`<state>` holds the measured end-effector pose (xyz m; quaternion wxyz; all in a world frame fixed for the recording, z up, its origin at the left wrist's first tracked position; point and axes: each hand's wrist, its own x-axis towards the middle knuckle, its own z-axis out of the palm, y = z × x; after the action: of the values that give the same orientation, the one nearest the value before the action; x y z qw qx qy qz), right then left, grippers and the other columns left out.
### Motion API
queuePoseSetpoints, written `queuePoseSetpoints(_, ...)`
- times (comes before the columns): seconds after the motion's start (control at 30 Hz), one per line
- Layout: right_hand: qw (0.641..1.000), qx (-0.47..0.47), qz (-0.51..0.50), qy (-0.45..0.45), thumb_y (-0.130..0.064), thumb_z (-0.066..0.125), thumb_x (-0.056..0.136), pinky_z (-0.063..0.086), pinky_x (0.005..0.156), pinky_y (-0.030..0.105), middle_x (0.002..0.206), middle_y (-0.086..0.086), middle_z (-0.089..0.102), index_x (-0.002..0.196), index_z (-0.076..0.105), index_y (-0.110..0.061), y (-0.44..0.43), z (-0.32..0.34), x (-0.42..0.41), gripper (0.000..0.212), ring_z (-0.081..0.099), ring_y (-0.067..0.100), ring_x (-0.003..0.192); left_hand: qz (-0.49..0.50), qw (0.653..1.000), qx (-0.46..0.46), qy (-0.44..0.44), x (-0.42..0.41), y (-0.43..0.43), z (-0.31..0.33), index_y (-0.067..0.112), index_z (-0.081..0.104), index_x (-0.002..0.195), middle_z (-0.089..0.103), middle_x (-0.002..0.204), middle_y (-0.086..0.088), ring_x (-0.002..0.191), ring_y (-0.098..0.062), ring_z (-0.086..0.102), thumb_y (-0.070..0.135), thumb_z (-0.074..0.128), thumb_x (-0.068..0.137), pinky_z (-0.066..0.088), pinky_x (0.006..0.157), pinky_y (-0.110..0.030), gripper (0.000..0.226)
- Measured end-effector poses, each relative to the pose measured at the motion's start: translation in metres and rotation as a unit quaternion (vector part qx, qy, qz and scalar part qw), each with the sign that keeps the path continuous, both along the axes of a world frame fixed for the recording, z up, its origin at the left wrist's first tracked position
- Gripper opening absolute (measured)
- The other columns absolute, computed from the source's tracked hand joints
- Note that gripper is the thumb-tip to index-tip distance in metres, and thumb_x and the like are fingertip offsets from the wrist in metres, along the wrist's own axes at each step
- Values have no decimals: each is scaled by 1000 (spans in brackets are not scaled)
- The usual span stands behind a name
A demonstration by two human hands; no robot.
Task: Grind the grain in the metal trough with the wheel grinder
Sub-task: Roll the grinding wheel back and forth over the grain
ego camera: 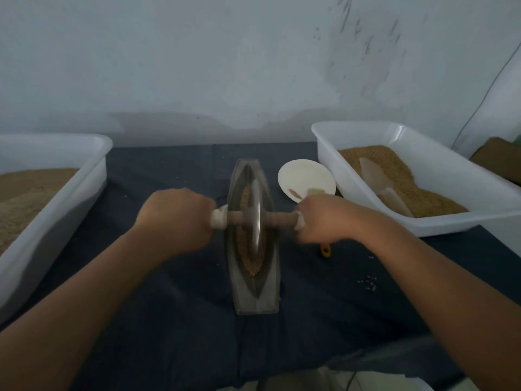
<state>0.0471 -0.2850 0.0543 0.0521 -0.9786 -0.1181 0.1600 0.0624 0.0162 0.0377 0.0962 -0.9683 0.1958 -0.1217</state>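
Observation:
A boat-shaped metal trough (266,292) lies lengthwise on the dark cloth at the centre. Brown grain (251,263) fills its groove. A metal wheel grinder (255,215) stands upright in the groove, about midway along, on a wooden axle with white-wrapped ends. My left hand (176,217) grips the axle's left end. My right hand (324,218) grips the right end. Both fists hide most of the white wraps.
A white tub (93,176) of ground meal sits at the left. Another white tub (439,224) with grain and a clear scoop (380,183) sits at the right. A small white plate (301,176) lies beside the trough. An orange-handled tool (325,251) peeks out under my right hand.

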Motion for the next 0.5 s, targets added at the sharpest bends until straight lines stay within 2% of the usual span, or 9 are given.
queuePoseSetpoints(0.03,1000,3,6,12,-43,64,79,47,54,30,66,-4,65,69,61,-29,-5,-2,-13,18,61,6,58,-14,1000,16,-9,-8,3,-1,31,47,66,50,60,11,53,-14,51,49,52,82,35,50,-28,25)
queuePoseSetpoints(0.13,997,-23,7,-76,-50,57,78,49,55,33,73,-4,63,71,59,-31,-11,-14,-19,21,61,7,64,-14,999,29,-26,-11,3,-3,31,46,63,48,56,11,47,-10,43,51,51,80,28,47,-25,27)
queuePoseSetpoints(0.33,965,-63,-68,-246,-40,62,87,42,57,32,68,-8,59,71,63,-28,4,-22,53,20,58,12,63,81,995,-51,9,44,-21,4,28,57,68,58,68,8,60,-18,57,49,57,85,50,60,-31,28)
queuePoseSetpoints(0.43,968,-69,-69,-230,-37,66,86,48,61,33,68,-7,62,69,64,-28,7,-18,63,20,61,14,65,79,995,-56,33,47,-23,7,27,59,71,60,71,6,64,-19,59,50,58,87,53,63,-33,27)
queuePoseSetpoints(0.5,983,-57,-51,-167,-37,66,86,47,58,32,68,-6,64,70,65,-28,3,-15,46,18,62,13,63,60,997,-38,38,33,-17,7,27,57,70,58,70,8,64,-19,59,51,56,87,50,61,-32,29)
